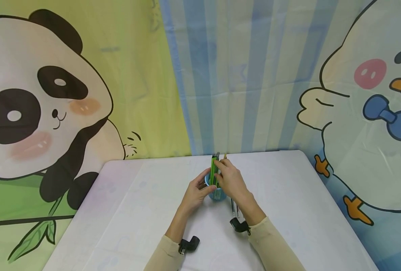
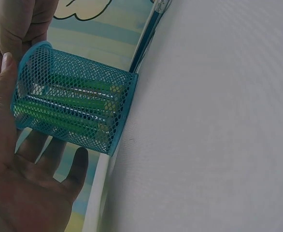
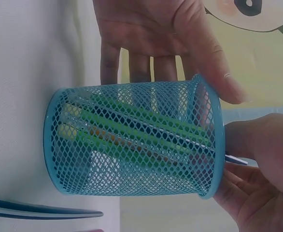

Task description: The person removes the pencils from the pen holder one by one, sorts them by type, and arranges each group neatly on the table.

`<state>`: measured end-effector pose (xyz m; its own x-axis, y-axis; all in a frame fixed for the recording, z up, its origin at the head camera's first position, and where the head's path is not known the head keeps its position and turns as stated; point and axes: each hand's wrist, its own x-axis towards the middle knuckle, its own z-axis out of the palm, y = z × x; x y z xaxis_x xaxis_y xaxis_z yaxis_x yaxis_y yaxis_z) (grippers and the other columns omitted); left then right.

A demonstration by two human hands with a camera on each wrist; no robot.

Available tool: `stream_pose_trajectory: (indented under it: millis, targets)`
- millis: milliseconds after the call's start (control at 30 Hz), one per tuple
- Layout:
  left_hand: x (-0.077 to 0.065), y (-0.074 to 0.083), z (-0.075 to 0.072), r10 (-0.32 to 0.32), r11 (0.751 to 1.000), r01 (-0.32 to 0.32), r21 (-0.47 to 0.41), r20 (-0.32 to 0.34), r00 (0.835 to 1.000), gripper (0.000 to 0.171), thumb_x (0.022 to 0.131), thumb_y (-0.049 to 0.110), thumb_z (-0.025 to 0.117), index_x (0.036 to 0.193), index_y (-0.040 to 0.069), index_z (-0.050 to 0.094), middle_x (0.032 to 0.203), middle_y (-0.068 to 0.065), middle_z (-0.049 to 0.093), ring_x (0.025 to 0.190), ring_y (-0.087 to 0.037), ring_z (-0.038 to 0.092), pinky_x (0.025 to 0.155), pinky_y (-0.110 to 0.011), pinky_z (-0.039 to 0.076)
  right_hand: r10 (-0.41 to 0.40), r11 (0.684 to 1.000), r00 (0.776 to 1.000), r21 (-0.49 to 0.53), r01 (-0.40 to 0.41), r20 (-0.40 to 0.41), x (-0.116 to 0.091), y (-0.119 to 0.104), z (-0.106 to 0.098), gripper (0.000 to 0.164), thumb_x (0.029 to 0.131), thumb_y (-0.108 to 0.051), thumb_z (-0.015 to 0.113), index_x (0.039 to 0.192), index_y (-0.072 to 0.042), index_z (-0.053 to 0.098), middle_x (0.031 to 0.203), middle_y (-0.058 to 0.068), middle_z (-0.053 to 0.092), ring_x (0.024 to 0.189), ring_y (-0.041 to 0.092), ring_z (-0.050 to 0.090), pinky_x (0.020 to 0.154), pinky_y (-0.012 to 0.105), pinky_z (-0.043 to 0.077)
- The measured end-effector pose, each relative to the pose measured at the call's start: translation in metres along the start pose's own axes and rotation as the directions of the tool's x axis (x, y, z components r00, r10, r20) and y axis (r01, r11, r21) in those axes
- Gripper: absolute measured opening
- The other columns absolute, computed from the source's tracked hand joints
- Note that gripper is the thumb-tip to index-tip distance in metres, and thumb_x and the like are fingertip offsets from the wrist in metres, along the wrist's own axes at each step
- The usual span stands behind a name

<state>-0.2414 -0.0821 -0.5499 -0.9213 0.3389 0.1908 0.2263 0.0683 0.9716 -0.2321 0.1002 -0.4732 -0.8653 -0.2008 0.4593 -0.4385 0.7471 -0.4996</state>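
Note:
A light blue mesh pen cup [image 1: 218, 195] stands upright on the white table, holding several green pencils [image 1: 212, 171] and some dark, thin ones. My left hand [image 1: 194, 195] steadies it from the left, thumb at the rim and fingers around the far side. From the right my right hand [image 1: 232, 180] reaches over the opening and pinches pencils at their upper part. Through the mesh of the cup [image 3: 146, 186] in the right wrist view, the green lengths show slanting to the bottom. The right hand's fingertips are partly hidden behind the rim.
Pens [image 1: 235, 208] lie on the table beside the right forearm, just right of the cup; one dark blue pen [image 3: 45, 209] shows below the cup in the right wrist view. Patterned curtains with a panda and a duck hang behind the table's far edge [image 1: 166, 157].

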Motion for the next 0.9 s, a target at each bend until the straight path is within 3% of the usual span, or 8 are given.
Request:
stream_pose_trajectory:
  millis: [367, 533, 733, 900]
  targets:
    - [0.000, 0.000, 0.000, -0.005, 1.000, 0.005, 0.000, 0.002, 1.000, 0.069, 0.093, 0.032, 0.080, 0.155, 0.036, 0.048, 0.151, -0.007, 0.059, 0.128, -0.027, 0.065, 0.105, -0.042, 0.054, 0.030, 0.997, 0.999, 0.065, -0.028, -0.033, -0.001, 0.001, 0.001, 0.050, 0.091, -0.002, 0.079, 0.139, -0.001, 0.064, 0.128, 0.015, 0.065, 0.088, 0.019, 0.072, 0.072, 0.031, 0.061]
    - [0.000, 0.000, 0.000, -0.006, 1.000, 0.006, 0.006, 0.000, 1.000, 0.069, 0.095, 0.028, 0.078, 0.157, 0.031, 0.047, 0.152, -0.010, 0.058, 0.128, -0.031, 0.065, 0.103, -0.039, 0.055, 0.035, 0.996, 0.997, 0.080, -0.029, -0.070, -0.003, 0.003, 0.002, 0.048, 0.091, -0.003, 0.080, 0.136, -0.003, 0.067, 0.126, 0.013, 0.066, 0.085, 0.017, 0.071, 0.068, 0.029, 0.060]
    - [0.000, 0.000, 0.000, -0.008, 1.000, 0.008, 0.008, 0.000, 1.000, 0.070, 0.095, 0.025, 0.078, 0.157, 0.031, 0.046, 0.153, -0.007, 0.056, 0.130, -0.033, 0.063, 0.106, -0.047, 0.053, -0.027, 0.993, 0.983, 0.108, 0.047, -0.180, -0.002, 0.009, 0.007, 0.038, 0.091, -0.004, 0.080, 0.128, -0.004, 0.072, 0.120, 0.009, 0.069, 0.089, 0.018, 0.072, 0.073, 0.030, 0.062]
    - [0.001, 0.000, -0.001, -0.003, 1.000, 0.003, 0.008, 0.003, 1.000, 0.071, 0.095, 0.024, 0.079, 0.158, 0.029, 0.046, 0.152, -0.006, 0.057, 0.128, -0.032, 0.064, 0.106, -0.046, 0.054, -0.059, 0.979, 0.961, 0.174, 0.109, -0.269, -0.001, 0.011, 0.010, 0.032, 0.089, -0.002, 0.081, 0.120, -0.004, 0.075, 0.113, 0.008, 0.069, 0.091, 0.022, 0.074, 0.076, 0.032, 0.064]
